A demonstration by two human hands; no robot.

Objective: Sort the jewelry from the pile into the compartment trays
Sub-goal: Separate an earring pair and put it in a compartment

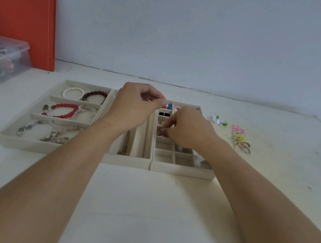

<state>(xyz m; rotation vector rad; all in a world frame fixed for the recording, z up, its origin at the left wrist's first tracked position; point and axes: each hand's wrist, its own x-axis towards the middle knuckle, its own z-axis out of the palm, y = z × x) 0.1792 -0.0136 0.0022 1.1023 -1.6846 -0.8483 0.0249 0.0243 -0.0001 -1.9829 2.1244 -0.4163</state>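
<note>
The right hand (190, 128) is pinching a small gold-toned jewelry piece (160, 132) inside the grid tray (181, 170); the left hand's (135, 105) curled fingers are pinching something too small to tell above its far compartments.

whatever the right hand (189, 128) pinches is too small to tell — the clear box (0, 61) is cut off left.

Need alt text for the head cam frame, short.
Both hands work over the small-compartment tray: the right hand pinches something tiny in a cell, the left hand pinches above. Bracelets fill the left tray; unsorted earrings lie on the white table to the right.
</note>
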